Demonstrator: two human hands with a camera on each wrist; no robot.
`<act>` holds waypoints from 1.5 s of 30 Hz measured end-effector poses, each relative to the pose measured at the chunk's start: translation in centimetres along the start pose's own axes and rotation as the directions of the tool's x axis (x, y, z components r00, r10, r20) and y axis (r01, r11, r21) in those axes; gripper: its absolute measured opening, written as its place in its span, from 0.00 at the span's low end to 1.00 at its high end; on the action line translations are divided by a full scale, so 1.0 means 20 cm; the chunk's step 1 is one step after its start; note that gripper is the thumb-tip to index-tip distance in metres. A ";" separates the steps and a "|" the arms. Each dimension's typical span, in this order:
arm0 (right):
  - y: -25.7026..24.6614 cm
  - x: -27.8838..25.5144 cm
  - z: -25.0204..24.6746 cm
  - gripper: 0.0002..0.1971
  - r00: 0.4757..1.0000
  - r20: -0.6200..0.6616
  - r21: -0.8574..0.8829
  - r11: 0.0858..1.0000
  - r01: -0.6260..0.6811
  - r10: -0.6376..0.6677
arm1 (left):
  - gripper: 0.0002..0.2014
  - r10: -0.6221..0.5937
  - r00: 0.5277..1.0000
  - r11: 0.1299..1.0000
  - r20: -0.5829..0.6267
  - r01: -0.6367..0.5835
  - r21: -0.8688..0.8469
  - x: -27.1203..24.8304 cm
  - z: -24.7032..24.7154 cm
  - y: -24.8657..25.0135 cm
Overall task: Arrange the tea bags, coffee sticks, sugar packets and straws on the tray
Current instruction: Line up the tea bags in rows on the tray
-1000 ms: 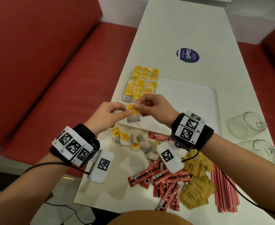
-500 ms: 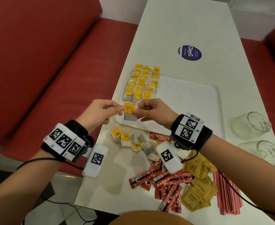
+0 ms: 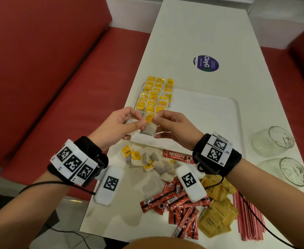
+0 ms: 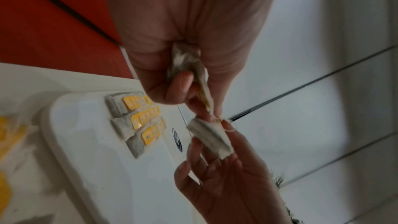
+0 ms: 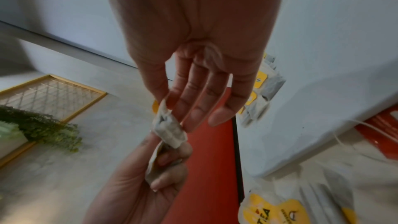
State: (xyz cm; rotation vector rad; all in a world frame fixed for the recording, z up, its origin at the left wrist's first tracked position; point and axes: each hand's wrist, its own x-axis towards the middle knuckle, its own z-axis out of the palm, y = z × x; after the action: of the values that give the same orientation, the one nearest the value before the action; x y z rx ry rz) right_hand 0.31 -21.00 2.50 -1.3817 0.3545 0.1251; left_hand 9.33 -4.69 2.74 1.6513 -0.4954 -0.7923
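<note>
a: from the head, your left hand (image 3: 119, 125) and right hand (image 3: 172, 127) both pinch one tea bag (image 3: 148, 130) above the tray (image 3: 210, 112), maybe to fix its tag.

b: left wrist: another bag sits in your left palm. right wrist: fingers straight, thumb pinching.

Counter (image 3: 210, 29): long, white, set between red bench seats. Lying directly on it:
- white tray (image 3: 219, 112), rows of yellow-tagged tea bags (image 3: 153, 97) at its left end;
- loose tea bags (image 3: 147, 160) heaped just before the tray's near edge;
- red coffee sticks (image 3: 180, 207), scattered;
- yellow-brown sugar packets (image 3: 217, 212) beside them;
- red straws (image 3: 248, 218), bundled at the right edge;
- two clear glasses (image 3: 273, 141);
- round blue sticker (image 3: 206, 63), beyond the tray.
</note>
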 end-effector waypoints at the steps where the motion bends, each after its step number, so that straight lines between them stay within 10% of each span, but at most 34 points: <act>1: -0.01 -0.01 0.00 0.07 1.000 0.003 0.021 1.000 -0.012 0.012 | 0.04 0.010 1.000 1.000 -0.009 -0.010 0.027 -0.01 0.00 0.01; 20: -0.03 -0.06 -0.08 0.07 0.989 -0.105 -0.164 0.983 0.083 -0.101 | 0.12 -0.002 1.000 0.943 0.004 0.000 0.332 -0.11 -0.13 -0.01; 45: -0.04 0.05 0.02 0.07 0.995 0.055 -0.299 0.950 0.094 -0.081 | 0.09 0.032 0.999 0.985 0.004 -0.032 0.172 -0.01 -0.07 -0.07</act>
State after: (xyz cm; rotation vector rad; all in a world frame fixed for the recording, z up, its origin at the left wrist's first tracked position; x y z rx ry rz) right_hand 1.61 -20.97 3.05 -1.6925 0.2443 0.1385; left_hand 10.09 -3.19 1.65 1.7978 -0.6039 -0.7436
